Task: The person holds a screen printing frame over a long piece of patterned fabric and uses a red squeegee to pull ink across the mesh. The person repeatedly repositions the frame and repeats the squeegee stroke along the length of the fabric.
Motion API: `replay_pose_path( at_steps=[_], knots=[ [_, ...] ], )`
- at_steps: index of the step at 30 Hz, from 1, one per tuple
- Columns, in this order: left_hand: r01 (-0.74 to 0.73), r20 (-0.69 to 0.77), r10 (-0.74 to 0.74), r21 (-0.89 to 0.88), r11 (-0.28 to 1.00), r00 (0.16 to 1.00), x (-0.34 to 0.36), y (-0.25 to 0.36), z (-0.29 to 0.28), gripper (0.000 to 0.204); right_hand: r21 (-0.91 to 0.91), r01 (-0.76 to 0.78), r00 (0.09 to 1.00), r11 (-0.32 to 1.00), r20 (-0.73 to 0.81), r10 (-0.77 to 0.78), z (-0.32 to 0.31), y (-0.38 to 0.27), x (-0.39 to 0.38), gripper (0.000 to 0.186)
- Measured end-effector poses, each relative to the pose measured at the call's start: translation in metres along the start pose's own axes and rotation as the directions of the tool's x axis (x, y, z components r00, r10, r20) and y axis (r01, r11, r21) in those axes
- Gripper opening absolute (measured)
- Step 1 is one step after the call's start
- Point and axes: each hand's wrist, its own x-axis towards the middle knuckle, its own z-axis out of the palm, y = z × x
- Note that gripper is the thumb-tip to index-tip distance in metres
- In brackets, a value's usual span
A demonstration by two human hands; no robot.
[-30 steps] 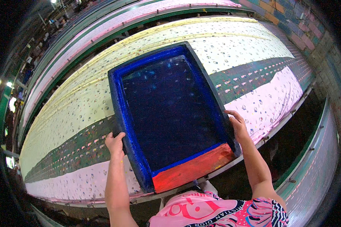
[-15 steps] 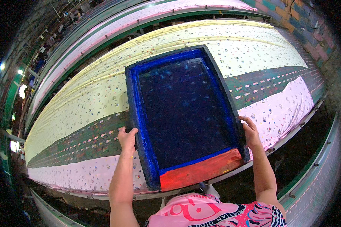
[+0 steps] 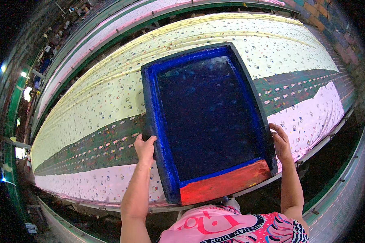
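Note:
A large screen printing frame lies across the long table in front of me, or just above it; I cannot tell which. Its dark mesh has a bright blue, paint-smeared border, and a red-orange band runs along the near end. My left hand grips the left side, thumb on top of the rim. On the other side my right hand holds the right rim, with some fingers hidden by the edge. Beneath the frame is pale yellow printed cloth on the far half and pink printed cloth on the near half.
A dark green strip with rows of small prints separates the two cloths. Another long table with pink cloth runs behind. A grey table stands at the lower right, past a dark gap. A block wall rises at the far right.
The whole view has shifted slightly, so table, frame and hands appear a little farther right. Both hands keep the same hold, and the frame shows no clear movement over the cloth.

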Motion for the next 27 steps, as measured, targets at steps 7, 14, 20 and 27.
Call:
replay_pose_path(
  at_steps=[7,14,20,27],
  knots=[
    [0.096,0.032,-0.097,0.034,0.995,0.995,0.012,-0.014,0.003,0.043,-0.585,0.03,0.991,0.81,-0.088,-0.101,0.021,0.004,-0.004,0.069],
    [-0.169,0.08,0.149,0.48,0.861,0.986,0.039,-0.01,-0.004,0.084,-0.693,0.537,0.73,0.482,0.668,0.148,0.093,-0.029,-0.086,0.053],
    [-0.142,0.238,0.095,0.189,0.972,0.967,0.053,-0.017,0.0,0.063,-0.686,0.652,0.699,0.323,0.709,0.092,0.119,-0.009,-0.132,0.05],
    [-0.194,0.23,0.192,-0.013,0.981,0.954,0.074,-0.062,-0.016,0.051,-0.617,0.741,0.635,0.264,0.772,0.019,0.103,0.009,-0.127,0.047]
  ],
)
